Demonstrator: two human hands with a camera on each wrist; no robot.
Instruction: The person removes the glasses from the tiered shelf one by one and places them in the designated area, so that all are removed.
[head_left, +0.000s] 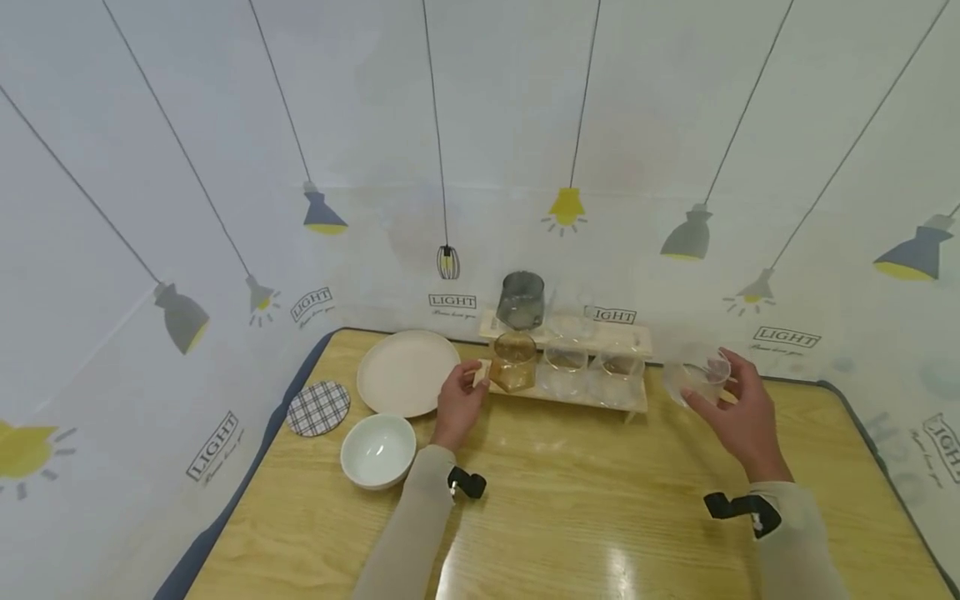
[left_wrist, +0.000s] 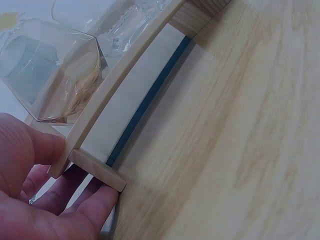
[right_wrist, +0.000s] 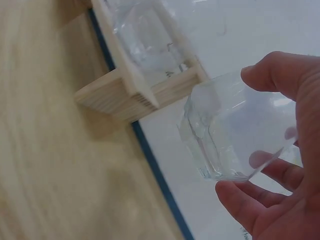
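A two-tier wooden cup rack [head_left: 570, 402] stands at the back of the table and carries several glasses. My left hand [head_left: 460, 407] grips the rack's left end, thumb on top and fingers below, as the left wrist view shows. Nearest to that hand is an amber glass [head_left: 513, 367] on the lower tier; a dark grey glass [head_left: 521, 302] sits above it. Clear glasses [head_left: 566, 367] fill the rest of the lower tier. My right hand [head_left: 746, 417] holds a clear faceted glass [right_wrist: 235, 130] in the air, apart from the rack's right end.
Left of the rack lie a large pale plate [head_left: 408, 372], a white bowl [head_left: 378, 452] and a round checked coaster [head_left: 318, 408]. A wall covering [head_left: 495, 100] printed with lamps rises behind the wooden table [head_left: 585, 508].
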